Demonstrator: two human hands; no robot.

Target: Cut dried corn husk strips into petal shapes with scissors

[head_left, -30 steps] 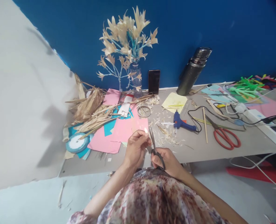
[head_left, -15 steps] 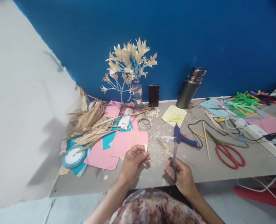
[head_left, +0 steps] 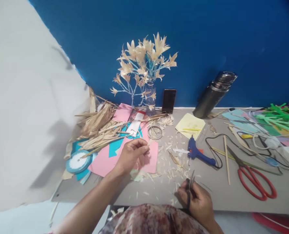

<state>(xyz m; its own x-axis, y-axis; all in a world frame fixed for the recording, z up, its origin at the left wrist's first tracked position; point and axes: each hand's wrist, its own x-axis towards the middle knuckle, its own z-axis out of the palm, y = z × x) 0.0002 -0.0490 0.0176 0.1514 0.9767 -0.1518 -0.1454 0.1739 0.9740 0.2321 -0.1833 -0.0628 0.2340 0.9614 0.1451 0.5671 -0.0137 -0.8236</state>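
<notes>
My left hand (head_left: 134, 152) is over the pink paper (head_left: 152, 159), thumb and fingers pinched on a small pale strip (head_left: 149, 142), seemingly corn husk, mostly hidden by the fingertips. My right hand (head_left: 199, 198) rests low near the table's front edge. It is closed around small dark-handled scissors (head_left: 191, 182), blades pointing up and away from me. Many pale clippings (head_left: 175, 174) are scattered on the table between the hands. A roll of tape (head_left: 155, 132) lies just beyond the left fingertips. Beyond the right hand is a blue glue gun (head_left: 198, 154).
Dried husks (head_left: 98, 125) and a blue ribbon spool (head_left: 78, 161) lie left. Husk flowers (head_left: 146, 60) in a clear bottle, a phone (head_left: 169, 101) and a flask (head_left: 214, 94) stand at the wall. Red-handled scissors (head_left: 255, 183), a stick (head_left: 227, 161) and cords lie right.
My right hand has drawn the small scissors away from my left hand, rightward and toward me. My left hand, still pinching, has moved left and forward over the pink paper. The view has shifted.
</notes>
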